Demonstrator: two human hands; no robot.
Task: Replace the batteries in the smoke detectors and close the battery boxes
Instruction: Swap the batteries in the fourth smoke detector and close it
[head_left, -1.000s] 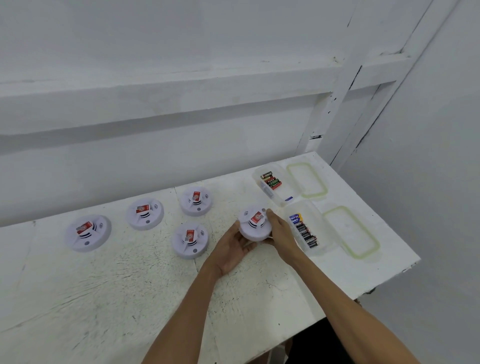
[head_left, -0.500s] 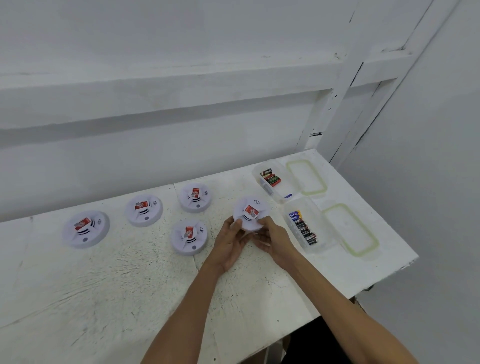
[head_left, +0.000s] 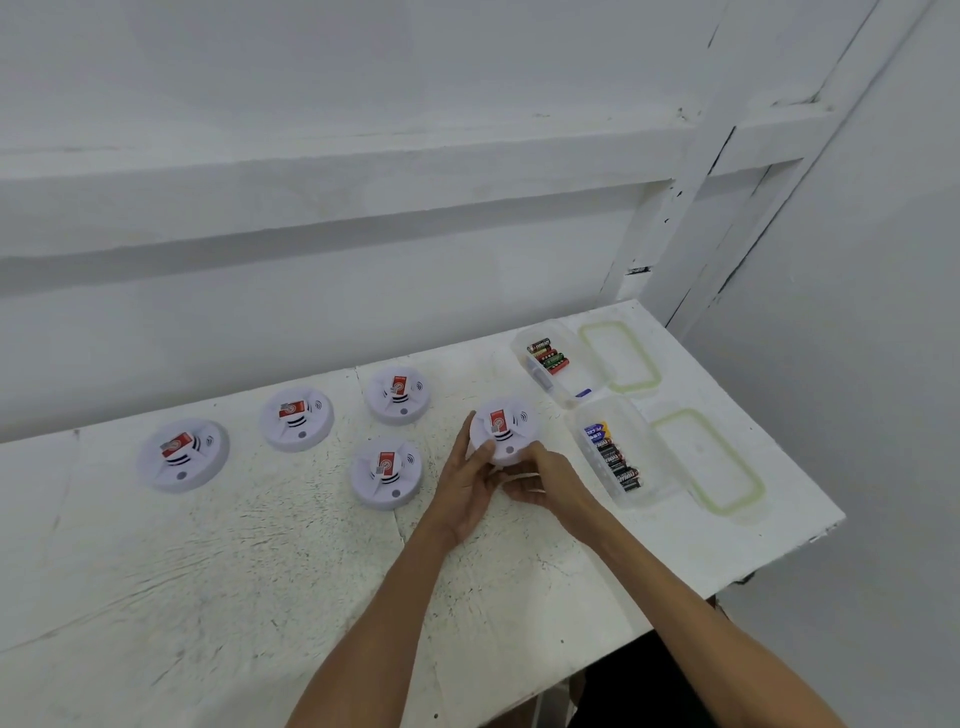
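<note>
Smoke detector, red label unreadable, gripped by left hand and right hand over the white table, four more detectors at nine o'clock, open box of Eveready batteries at one o'clock, second battery box at three o'clock.

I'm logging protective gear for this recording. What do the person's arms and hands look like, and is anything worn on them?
The left forearm and right forearm are bare, with no sleeves in view. The left hand and right hand wear no gloves. No watch, bracelet or ring is visible, and no markings can be made out.
</note>
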